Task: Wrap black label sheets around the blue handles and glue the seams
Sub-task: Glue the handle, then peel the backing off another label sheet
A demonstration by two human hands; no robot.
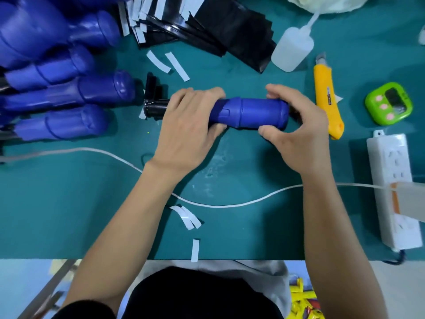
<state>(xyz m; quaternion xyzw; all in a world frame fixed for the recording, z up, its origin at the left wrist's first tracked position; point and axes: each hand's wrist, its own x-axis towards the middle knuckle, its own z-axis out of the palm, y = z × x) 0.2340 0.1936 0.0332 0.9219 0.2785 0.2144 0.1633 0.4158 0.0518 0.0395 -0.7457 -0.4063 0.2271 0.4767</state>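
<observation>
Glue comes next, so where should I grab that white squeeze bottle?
I'd take the white squeeze bottle across its wide body, from above, with the right hand: it lies flat, thin nozzle pointing away, and sits on that hand's side.

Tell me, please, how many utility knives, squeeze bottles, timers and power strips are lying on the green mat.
Utility knife: 1
Squeeze bottle: 1
Timer: 1
Power strip: 1
Total: 4

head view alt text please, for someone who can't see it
A left hand and right hand grip the two ends of a blue handle held sideways over a green table. Black label sheets, a squeeze bottle and a yellow knife lie beyond.
</observation>
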